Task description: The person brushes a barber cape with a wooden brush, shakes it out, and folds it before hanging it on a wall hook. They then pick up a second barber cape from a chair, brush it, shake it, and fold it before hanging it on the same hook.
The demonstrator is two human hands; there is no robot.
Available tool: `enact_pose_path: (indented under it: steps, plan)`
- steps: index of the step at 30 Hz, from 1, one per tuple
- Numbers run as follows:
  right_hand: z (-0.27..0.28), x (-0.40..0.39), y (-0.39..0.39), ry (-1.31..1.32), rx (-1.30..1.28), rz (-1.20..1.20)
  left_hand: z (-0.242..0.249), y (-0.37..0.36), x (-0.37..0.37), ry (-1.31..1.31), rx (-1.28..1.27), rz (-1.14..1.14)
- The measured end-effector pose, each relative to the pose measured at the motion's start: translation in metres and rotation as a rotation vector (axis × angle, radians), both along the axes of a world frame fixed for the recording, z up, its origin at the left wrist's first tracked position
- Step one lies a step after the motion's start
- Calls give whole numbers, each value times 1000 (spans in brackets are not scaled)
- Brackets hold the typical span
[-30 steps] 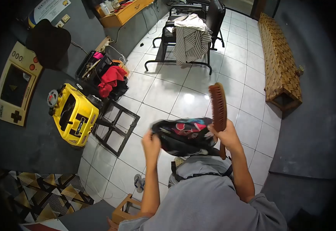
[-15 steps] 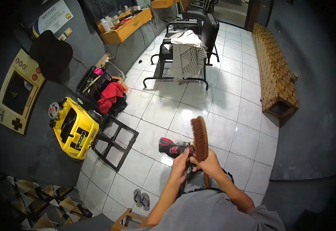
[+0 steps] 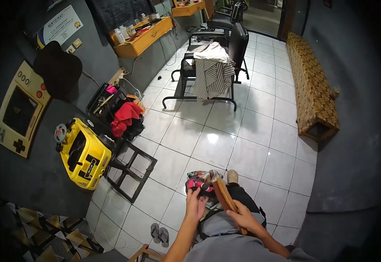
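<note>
In the head view, my right hand (image 3: 241,215) grips the handle of a long wooden bristle brush (image 3: 228,198), its dark bristles turned left. My left hand (image 3: 195,205) has its fingers on a patterned black, pink and grey item (image 3: 200,185), its exact kind unclear. The brush's far end overlaps the item's right side. Both hands are low in front of my grey shirt, over my lap.
A beige clog (image 3: 233,176) shows beyond the brush. Left are a black metal frame (image 3: 131,172), a yellow toy car (image 3: 85,155) and grey flip-flops (image 3: 160,235). A barber chair (image 3: 238,48) with striped cloth (image 3: 212,74) stands ahead; a woven box (image 3: 310,83) lines the right wall.
The brush has tilted left and down, its far end now against the patterned item. My right hand has shifted down along the handle; the patterned item has turned and dropped lower in view.
</note>
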State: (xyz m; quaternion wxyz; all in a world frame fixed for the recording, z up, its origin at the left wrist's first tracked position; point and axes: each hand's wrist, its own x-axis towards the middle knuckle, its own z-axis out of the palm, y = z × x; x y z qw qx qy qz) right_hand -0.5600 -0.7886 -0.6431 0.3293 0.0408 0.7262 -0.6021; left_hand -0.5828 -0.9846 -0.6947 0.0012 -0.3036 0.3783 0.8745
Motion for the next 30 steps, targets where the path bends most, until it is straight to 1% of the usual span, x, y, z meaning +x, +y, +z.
enact_pose_path:
  steps: [1, 2, 3, 4, 5, 6, 8, 9, 10, 12, 13, 14, 16, 17, 18, 20, 21, 22, 24, 25, 26, 27, 28, 29, 30]
  plan:
    - [-5, -8, 0, 78, -67, -47, 4, -1, -4, -17, 117, 14]
    - [-6, -15, 2, 80, -76, -36, 5, -1, -10, -29, 233, 29]
    - [7, -28, 1, -21, -236, -132, 3, -1, -17, 18, 196, 37]
    - [14, -43, 2, -129, -394, -225, 16, -1, -30, 23, 186, 51]
    - [14, -58, 8, -173, -302, -178, 32, -3, -41, 55, 134, 40]
    - [6, -74, 13, -188, -307, -155, 49, -3, -53, 83, 83, 33]
    - [-26, -107, 23, 344, 119, 58, 74, -8, -81, 292, -41, 15]
    - [-53, -123, 34, 261, 194, 204, 97, -3, -93, 369, -43, 50]
    - [-62, -139, 40, 262, 183, 221, 123, 6, -109, 460, -47, 83]
    - [-70, -165, 49, 146, -50, 152, 153, 27, -136, 470, -33, 259]
    - [-54, -177, 48, 179, -98, 128, 143, 28, -151, 546, -18, 216]
    - [-41, -187, 43, 176, -108, 138, 139, 33, -164, 487, 73, 161]
    - [-24, -208, 36, 178, -339, -54, 127, 40, -188, 447, 159, 76]
    - [-22, -221, 41, 218, -263, 33, 128, 50, -199, 444, 78, 116]
    - [-35, -233, 45, 222, -265, 34, 135, 60, -207, 448, 76, 116]
    - [-70, -257, 48, 423, -45, 171, 149, 72, -220, 409, -97, 167]
    - [-54, -263, 48, 453, -82, 125, 153, 71, -222, 320, -213, 102]
    - [-35, -267, 47, 443, -84, 147, 164, 75, -225, 257, -352, 81]
    - [10, -281, 42, 316, -442, 38, 174, 79, -229, 265, -507, 56]
    - [32, -285, 41, 386, -392, 50, 179, 86, -234, 267, -510, 69]
    - [35, -285, 36, 386, -396, 60, 183, 93, -238, 339, -536, 127]
    - [36, -284, 33, 494, -349, 121, 185, 97, -241, 411, -561, 185]
    - [35, -282, 32, 604, -303, 181, 187, 97, -243, 411, -566, 197]
    - [17, -281, 30, 689, -357, 208, 188, 96, -244, 455, -650, 233]
    - [-6, -282, 31, 692, -364, 218, 190, 95, -245, 501, -733, 267]
